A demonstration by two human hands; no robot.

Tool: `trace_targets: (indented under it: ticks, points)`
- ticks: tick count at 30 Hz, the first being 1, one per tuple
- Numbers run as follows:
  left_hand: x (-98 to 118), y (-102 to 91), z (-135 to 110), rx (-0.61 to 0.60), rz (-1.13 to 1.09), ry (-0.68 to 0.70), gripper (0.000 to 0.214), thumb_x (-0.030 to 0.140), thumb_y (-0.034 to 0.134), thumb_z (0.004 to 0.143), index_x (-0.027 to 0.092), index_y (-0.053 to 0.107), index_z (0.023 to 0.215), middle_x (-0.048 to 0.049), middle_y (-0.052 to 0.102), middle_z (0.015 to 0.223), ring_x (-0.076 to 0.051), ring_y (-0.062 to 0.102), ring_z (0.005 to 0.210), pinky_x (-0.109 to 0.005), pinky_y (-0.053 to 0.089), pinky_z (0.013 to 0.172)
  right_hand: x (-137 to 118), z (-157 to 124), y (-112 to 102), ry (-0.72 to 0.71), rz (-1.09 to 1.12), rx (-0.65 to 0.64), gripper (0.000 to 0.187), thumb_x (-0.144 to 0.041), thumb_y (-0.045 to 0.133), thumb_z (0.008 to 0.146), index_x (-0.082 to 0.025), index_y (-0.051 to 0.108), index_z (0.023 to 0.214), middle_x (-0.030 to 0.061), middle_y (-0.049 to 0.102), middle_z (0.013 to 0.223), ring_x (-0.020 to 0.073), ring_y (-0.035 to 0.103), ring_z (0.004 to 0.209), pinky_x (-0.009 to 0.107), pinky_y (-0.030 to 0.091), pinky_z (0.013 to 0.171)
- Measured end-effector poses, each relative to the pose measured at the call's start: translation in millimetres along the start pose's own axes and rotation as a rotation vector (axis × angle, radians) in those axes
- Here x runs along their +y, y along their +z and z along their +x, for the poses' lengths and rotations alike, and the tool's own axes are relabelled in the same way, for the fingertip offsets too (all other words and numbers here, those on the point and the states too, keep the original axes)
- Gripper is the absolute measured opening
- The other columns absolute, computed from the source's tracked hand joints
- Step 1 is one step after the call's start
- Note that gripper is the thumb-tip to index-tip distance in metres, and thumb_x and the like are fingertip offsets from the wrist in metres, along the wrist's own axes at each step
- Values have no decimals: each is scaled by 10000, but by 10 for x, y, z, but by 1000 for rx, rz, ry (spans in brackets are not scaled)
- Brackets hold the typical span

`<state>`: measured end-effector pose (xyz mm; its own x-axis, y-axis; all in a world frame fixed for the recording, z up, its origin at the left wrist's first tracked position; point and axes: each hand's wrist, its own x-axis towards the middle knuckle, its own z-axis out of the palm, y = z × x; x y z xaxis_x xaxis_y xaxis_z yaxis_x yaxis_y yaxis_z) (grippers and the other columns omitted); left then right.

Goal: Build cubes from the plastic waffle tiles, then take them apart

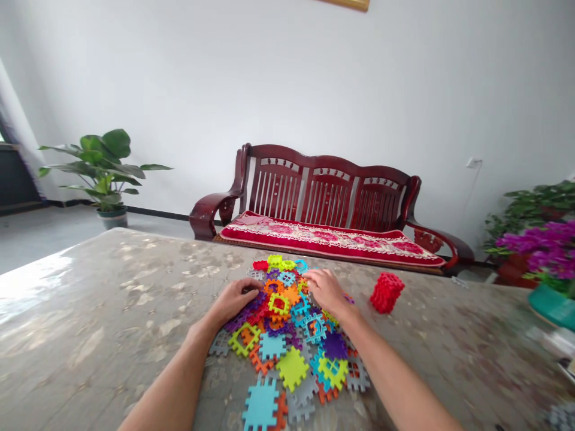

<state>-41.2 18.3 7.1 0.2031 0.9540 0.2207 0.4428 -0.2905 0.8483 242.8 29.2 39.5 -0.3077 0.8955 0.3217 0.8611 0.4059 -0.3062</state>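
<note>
A heap of colourful flat interlocking plastic tiles with notched edges lies on the table before me, among them a lime green tile point(292, 368), a light blue tile point(261, 404) and a dark purple tile point(335, 345). Some tiles have window-like cutouts, such as the yellow-green frame tile point(279, 304). My left hand point(236, 299) rests at the heap's left edge beside purple tiles, thumb and fingers apart, nothing visible in it. Across from it, my right hand point(327, 290) lies over the far right side of the heap, fingers extended; what lies under its palm is hidden.
A red block-shaped stack of tiles point(387, 293) stands to the right of the heap. The table point(112, 335) has a patterned, glossy cover. Beyond it is a dark wooden bench point(330, 191). Purple flowers in a teal pot point(554, 306) stand at the right; a potted plant point(110, 173) is at left.
</note>
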Motion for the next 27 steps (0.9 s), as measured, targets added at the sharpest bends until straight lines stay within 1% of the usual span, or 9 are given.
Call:
trace_targets:
  ticks: [2, 5, 7, 9, 11, 14, 17, 22, 27]
  points:
    - [20, 1, -3, 1, -2, -11, 291, 350, 580, 722, 193, 727, 918, -41, 765, 964, -243, 687, 934, -344, 517, 903, -100, 96, 54, -39, -36, -47, 370, -232, 426, 917, -266, 671, 1192, 6, 634, 1295, 201, 510, 1214, 341, 348, 1051]
    - [34, 3, -3, -1, -10, -10, 296, 345, 570, 725, 185, 724, 921, -45, 764, 967, -237, 685, 937, -339, 512, 907, -213, 179, 127, -29, -87, -111, 387, -270, 424, 933, -274, 630, 1260, 9, 566, 1388, 219, 440, 1297, 377, 311, 1089]
    - [26, 5, -1, 2, -15, -6, 300, 340, 563, 731, 175, 722, 925, -49, 763, 961, -233, 685, 930, -337, 511, 906, -270, 192, 166, -22, -82, -147, 366, -271, 438, 927, -299, 658, 1218, -11, 608, 1338, 219, 450, 1290, 382, 313, 1091]
    - [7, 7, 3, 11, -21, -3, 305, 339, 556, 736, 172, 722, 930, -50, 762, 962, -231, 685, 927, -332, 512, 904, -316, 187, 188, -35, -57, -161, 348, -259, 452, 914, -323, 687, 1164, -39, 669, 1241, 197, 500, 1238, 342, 344, 1068]
    - [-18, 11, 8, 16, -23, 0, 304, 338, 551, 743, 177, 722, 934, -45, 761, 961, -227, 684, 922, -327, 512, 903, -344, 187, 193, -34, -42, -145, 365, -236, 446, 907, -328, 682, 1170, -51, 689, 1199, 169, 549, 1173, 286, 384, 1022]
    - [-52, 17, 14, 17, -22, 3, 298, 329, 552, 748, 182, 720, 945, -38, 760, 956, -222, 683, 906, -326, 513, 901, -344, 226, 182, 19, -58, -95, 413, -179, 415, 900, -289, 662, 1213, -14, 688, 1198, 171, 573, 1122, 268, 410, 966]
    - [-63, 18, 17, 13, -19, 6, 292, 320, 555, 750, 171, 715, 944, -46, 757, 958, -221, 681, 898, -327, 513, 893, -311, 302, 180, 71, -117, -75, 369, -178, 440, 897, -259, 704, 1143, 31, 693, 1170, 218, 552, 1117, 309, 394, 960]
    - [-65, 23, 26, 11, -10, 17, 276, 290, 549, 744, 167, 718, 925, -46, 757, 951, -211, 678, 904, -305, 502, 894, -321, 406, 222, 89, -211, -125, 250, -249, 554, 869, -278, 743, 1030, 32, 676, 1155, 228, 522, 1110, 319, 375, 946]
    - [-91, 35, 33, 15, -16, 9, 277, 286, 551, 744, 177, 719, 935, -35, 759, 940, -200, 677, 880, -293, 507, 874, -442, 445, 243, 127, -312, -159, 232, -283, 579, 853, -229, 732, 1020, 90, 668, 1131, 254, 514, 1120, 342, 380, 924]
